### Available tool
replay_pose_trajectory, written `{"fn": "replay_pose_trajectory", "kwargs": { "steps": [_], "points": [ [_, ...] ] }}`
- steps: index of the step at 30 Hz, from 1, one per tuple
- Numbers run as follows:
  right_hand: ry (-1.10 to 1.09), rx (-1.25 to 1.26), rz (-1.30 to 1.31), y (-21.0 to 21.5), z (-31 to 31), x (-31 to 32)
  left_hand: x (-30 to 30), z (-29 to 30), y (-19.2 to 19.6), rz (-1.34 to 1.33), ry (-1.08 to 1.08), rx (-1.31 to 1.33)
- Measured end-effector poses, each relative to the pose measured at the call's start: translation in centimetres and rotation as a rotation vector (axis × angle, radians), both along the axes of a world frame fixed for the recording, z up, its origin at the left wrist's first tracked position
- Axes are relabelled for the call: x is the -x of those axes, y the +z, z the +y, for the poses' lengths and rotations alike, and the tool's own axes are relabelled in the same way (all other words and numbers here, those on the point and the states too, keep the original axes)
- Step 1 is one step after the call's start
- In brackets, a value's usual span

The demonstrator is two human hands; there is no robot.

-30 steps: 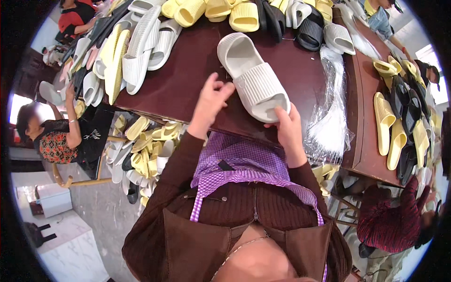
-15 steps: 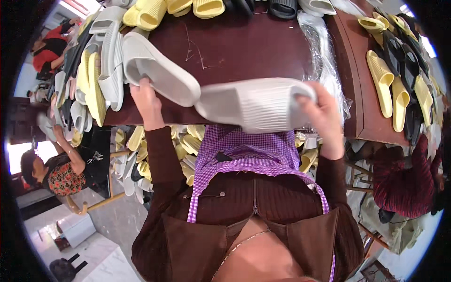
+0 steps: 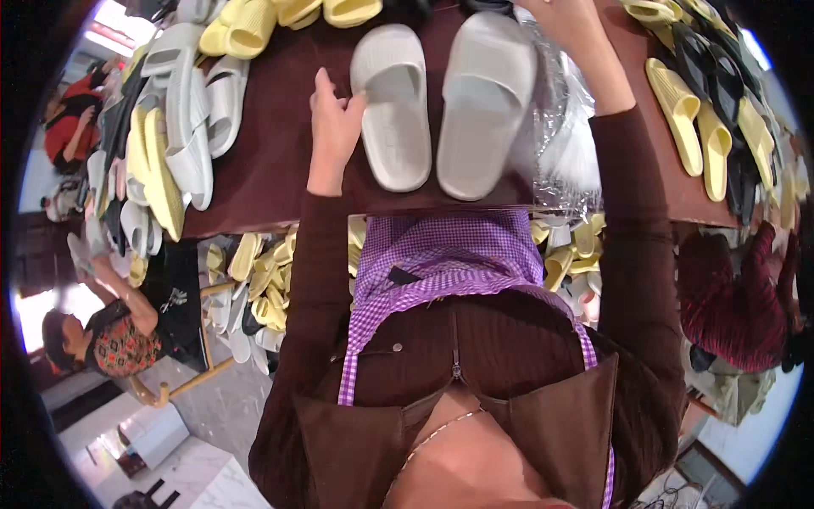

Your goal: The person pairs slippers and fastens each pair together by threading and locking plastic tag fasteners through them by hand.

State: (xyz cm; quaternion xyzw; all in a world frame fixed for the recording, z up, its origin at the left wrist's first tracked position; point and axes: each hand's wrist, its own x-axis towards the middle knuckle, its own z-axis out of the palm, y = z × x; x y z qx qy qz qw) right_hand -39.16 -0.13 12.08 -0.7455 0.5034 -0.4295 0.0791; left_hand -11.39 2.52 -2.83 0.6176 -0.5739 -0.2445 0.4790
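Two light grey slippers lie side by side on the dark red table [image 3: 280,174] in front of me, toes pointing away. Beside the left slipper [image 3: 397,140] is my left hand [image 3: 335,123], its fingers apart and its thumb at the slipper's edge. It holds nothing. The right slipper [image 3: 476,140] lies close to its mate, slightly tilted outward. My right hand [image 3: 560,19] reaches past it to the top edge of the view, above the clear plastic bags [image 3: 570,144]. Its fingertips are cut off there, so any grip is hidden.
Grey slippers [image 3: 191,127] and yellow slippers [image 3: 161,170] are heaped at the table's left; more yellow slippers [image 3: 246,30] line the back. A side table [image 3: 649,161] at right bears yellow and black slippers. Yellow slippers [image 3: 267,280] lie below the table. Co-workers [image 3: 119,327] sit at both sides.
Both grey slippers, held up in my hands before, now rest on the table. My left hand has let go and moved right; my right hand has let go and reached far forward.
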Motion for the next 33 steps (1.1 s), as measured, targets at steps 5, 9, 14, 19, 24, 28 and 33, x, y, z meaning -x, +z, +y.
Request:
{"fn": "replay_pose_trajectory", "kwargs": {
  "steps": [5,9,14,19,24,28,33],
  "points": [
    [-0.077,0.010,-0.067,-1.7,3.5,4.4,0.8,1.5,0.4,-0.297,0.048,0.342],
    [-0.158,-0.133,-0.069,-5.2,8.3,8.3,4.5,3.9,3.7,0.052,-0.131,0.248],
    [-0.250,-0.396,-0.223,-7.3,14.1,8.8,13.1,6.5,3.6,-0.055,-0.686,0.203],
    [-0.356,-0.376,-0.339,-9.8,17.2,10.0,19.3,8.8,1.9,-0.327,-0.931,0.356],
    [-0.438,-0.376,-0.439,-11.0,18.5,10.9,22.0,11.1,-0.4,-0.403,-0.968,0.168],
    [-0.403,-0.389,-0.462,-11.6,18.7,10.9,23.0,11.2,-1.6,-0.433,-0.948,0.105],
    [-0.259,-0.244,-0.372,-13.0,17.8,10.2,22.2,11.4,-1.8,-0.275,-0.904,0.142]
  ]
}}
